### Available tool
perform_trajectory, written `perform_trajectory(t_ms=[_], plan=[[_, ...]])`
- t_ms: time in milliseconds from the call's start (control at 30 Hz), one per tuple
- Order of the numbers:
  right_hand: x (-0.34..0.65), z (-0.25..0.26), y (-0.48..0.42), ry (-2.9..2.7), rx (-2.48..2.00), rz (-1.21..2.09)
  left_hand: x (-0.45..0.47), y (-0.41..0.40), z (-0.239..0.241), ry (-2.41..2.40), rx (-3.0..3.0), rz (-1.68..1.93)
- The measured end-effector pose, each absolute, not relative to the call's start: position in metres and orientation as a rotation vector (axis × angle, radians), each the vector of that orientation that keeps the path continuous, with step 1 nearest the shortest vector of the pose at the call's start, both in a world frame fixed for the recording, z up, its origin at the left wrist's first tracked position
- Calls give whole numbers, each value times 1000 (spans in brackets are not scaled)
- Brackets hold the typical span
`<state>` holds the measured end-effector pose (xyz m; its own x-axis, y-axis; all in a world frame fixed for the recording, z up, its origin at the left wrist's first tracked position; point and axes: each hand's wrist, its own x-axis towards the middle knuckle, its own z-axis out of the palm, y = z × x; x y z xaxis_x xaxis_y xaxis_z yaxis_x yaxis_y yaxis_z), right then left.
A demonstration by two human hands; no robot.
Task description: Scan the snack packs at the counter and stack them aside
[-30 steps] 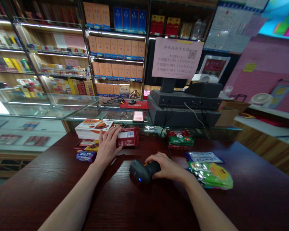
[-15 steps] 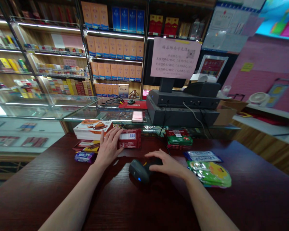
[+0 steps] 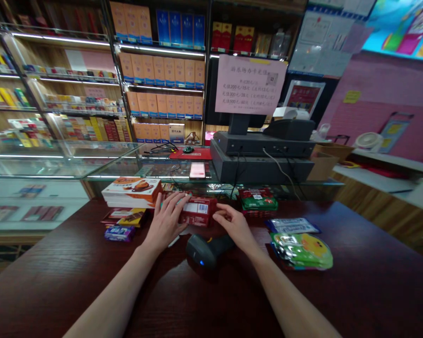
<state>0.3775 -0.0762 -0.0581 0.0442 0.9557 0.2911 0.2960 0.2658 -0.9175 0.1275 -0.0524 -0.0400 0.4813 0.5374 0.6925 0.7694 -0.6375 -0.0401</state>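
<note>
A red snack packet point(image 3: 199, 217) with a white label and barcode lies at the middle of the counter. My left hand point(image 3: 167, 220) is closed over its left part, fingers across the top and thumb along the near side. At the packet's right end, my right hand point(image 3: 234, 225) has its thumb and fingers curled in on the edge. A black barcode scanner point(image 3: 201, 253) with a lit blue light rests just in front of the packet, its handle running beneath my right hand. Beside my left hand is a white and orange box point(image 3: 130, 193).
Left of my hands lie a yellow chocolate packet point(image 3: 136, 218) and a purple packet point(image 3: 120, 233). To the right are green and red packets point(image 3: 257, 199), a blue-white packet point(image 3: 294, 226) and a green duck-print bag point(image 3: 303, 251). Behind stands a cash register point(image 3: 261, 164).
The red packet has shifted slightly right and nearer along with my left hand. My right hand has moved from above the scanner's handle to the packet's right end.
</note>
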Motion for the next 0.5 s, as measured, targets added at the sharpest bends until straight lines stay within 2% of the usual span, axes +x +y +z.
perform_trajectory(t_ms=[500], plan=[[375, -53, -78, -1461, -1214, 761, 134, -51, -44, -1251, -2372, -852]])
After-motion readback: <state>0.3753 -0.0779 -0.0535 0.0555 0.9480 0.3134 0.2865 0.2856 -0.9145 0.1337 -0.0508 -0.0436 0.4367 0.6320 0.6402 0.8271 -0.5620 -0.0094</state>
